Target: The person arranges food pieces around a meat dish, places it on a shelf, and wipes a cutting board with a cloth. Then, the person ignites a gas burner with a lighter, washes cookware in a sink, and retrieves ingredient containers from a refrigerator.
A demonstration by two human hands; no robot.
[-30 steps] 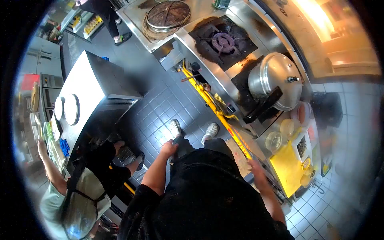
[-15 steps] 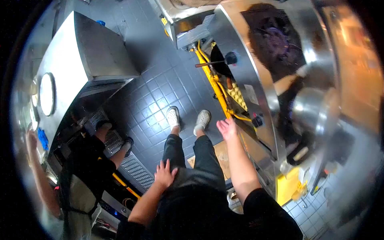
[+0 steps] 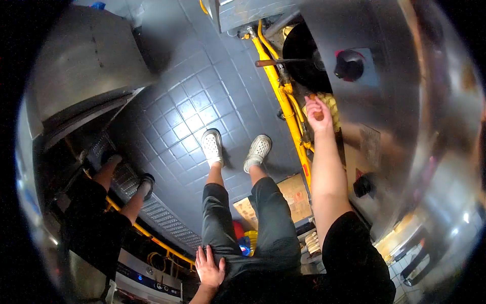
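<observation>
My right hand (image 3: 319, 114) reaches under the steel stove front, its fingers curled round a short brown wooden handle (image 3: 318, 116). What that handle belongs to is hidden. Just beyond it stands a black wok (image 3: 299, 48) in the space under the stove, and a long brown-tipped handle (image 3: 266, 63) sticks out across the yellow pipe (image 3: 286, 106). Behind my fingers shows a pale yellow, bumpy sheet (image 3: 331, 109). My left hand (image 3: 210, 268) lies flat on my thigh, fingers spread, holding nothing.
Black knobs (image 3: 349, 66) project from the stove front (image 3: 374, 101). A steel cabinet (image 3: 91, 61) stands at the left. Another person's legs (image 3: 132, 202) are beside a floor grate (image 3: 164, 213). Cardboard (image 3: 291, 197) lies near my feet on the tiled floor.
My right hand has moved forward under the stove, from open to closed round the wooden handle. My view has dipped lower and closer. The left hand stays on my thigh.
</observation>
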